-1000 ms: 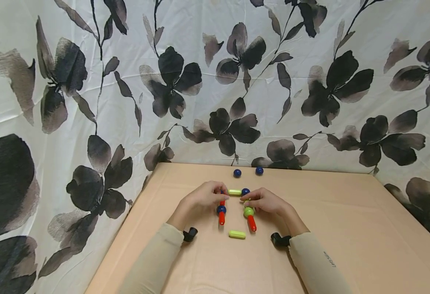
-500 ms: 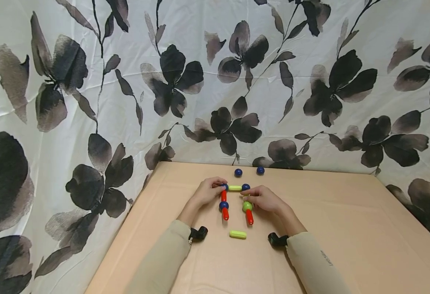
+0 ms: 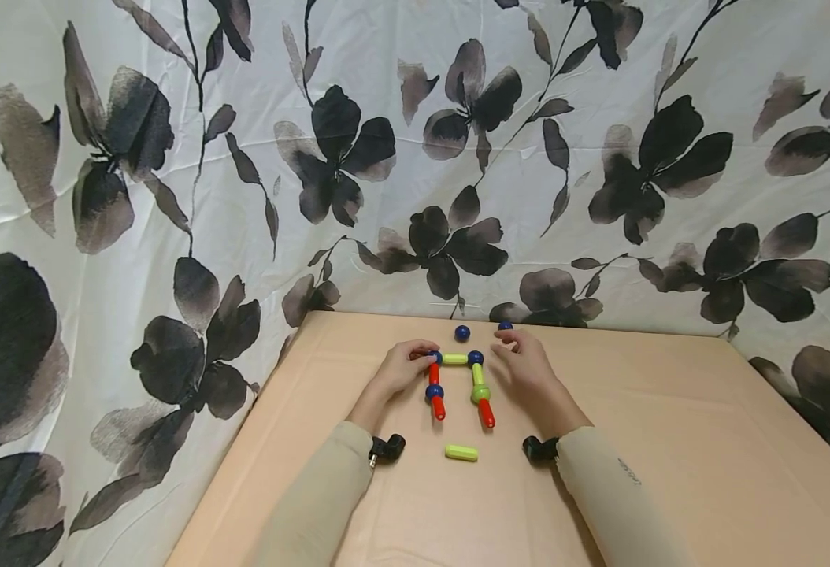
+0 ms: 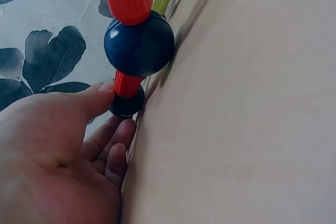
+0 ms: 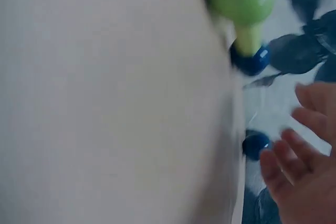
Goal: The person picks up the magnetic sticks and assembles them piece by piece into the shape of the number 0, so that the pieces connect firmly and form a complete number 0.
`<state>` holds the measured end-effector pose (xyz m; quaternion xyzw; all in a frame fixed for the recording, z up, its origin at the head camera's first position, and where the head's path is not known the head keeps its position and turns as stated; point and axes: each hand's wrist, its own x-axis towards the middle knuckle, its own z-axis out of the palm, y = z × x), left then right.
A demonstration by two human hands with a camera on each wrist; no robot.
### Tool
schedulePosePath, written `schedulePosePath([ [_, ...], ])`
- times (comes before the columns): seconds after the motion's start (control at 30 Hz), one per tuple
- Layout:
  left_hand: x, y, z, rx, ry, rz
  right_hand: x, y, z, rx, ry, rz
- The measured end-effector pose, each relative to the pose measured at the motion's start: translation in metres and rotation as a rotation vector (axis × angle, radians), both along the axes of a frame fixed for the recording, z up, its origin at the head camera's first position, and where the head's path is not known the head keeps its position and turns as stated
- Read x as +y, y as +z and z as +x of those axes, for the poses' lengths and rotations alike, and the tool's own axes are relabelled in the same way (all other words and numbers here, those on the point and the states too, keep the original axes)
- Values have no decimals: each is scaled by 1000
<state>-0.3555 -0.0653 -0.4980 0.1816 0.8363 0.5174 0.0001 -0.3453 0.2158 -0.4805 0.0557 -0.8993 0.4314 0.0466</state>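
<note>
A three-sided frame of rods and balls lies on the table. Its left side has two red rods (image 3: 439,408) joined by a blue ball (image 4: 139,44). A yellow-green rod (image 3: 455,359) spans the far side to a blue corner ball (image 3: 475,358). On the right, another yellow-green rod (image 3: 478,375), a green ball (image 3: 481,392) and a red rod (image 3: 486,414) follow. My left hand (image 3: 398,370) pinches the far-left blue corner ball (image 4: 127,105), thumb at the red rod's end. My right hand (image 3: 531,376), fingers spread, is close to a loose blue ball (image 5: 256,145), partly hidden in the head view.
Another loose blue ball (image 3: 462,333) lies near the table's far edge. A loose yellow-green rod (image 3: 461,453) rests nearer to me, between my forearms. Behind the table (image 3: 642,441) hangs a floral cloth (image 3: 358,260).
My right hand has left the frame's right side and moved to the far loose blue ball. The frame has shifted slightly away from me, my left hand staying at its far-left corner.
</note>
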Motion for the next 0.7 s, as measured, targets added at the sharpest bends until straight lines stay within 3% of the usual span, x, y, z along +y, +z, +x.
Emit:
schedulePosePath([
  [0.13, 1, 0, -1, 0, 9, -3, 9, 4, -14, 47, -15, 166],
  [0.33, 3, -2, -3, -4, 11, 1, 16, 9, -26, -39, 4, 361],
  [0.7, 0, -2, -4, -30, 15, 14, 9, 23, -29, -115, 79, 478],
])
